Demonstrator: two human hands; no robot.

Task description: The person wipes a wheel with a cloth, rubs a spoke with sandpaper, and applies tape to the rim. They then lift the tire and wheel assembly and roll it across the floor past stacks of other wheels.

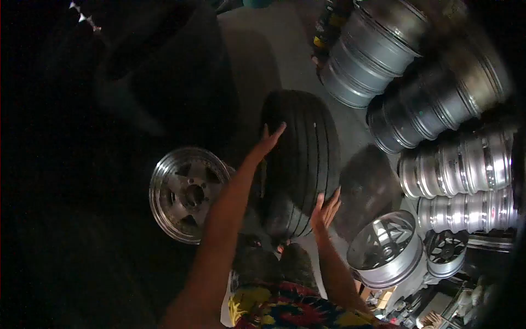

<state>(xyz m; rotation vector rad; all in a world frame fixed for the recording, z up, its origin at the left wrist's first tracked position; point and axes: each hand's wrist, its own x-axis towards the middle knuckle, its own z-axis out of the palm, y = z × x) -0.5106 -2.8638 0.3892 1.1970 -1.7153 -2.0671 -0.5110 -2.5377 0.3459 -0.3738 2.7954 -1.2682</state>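
A black tire (pixel 301 159) with grooved tread stands upright in front of my legs. Against its upper left side rests my left hand (pixel 269 142), fingers apart. My right hand (pixel 326 209) lies on the tread at the lower right, its fingers spread. Left of the tire, partly behind my left forearm, is a silver wheel rim (pixel 192 194) with a five-spoke face and a polished lip.
Stacks of metal rims (pixel 370 52) (pixel 433 104) (pixel 457 164) line the right side. Nearer, a silver spoked rim (pixel 386 249) lies beside a smaller dark-spoked rim (pixel 446 252). Part of another person (pixel 329 24) shows at the top. The left side is very dark.
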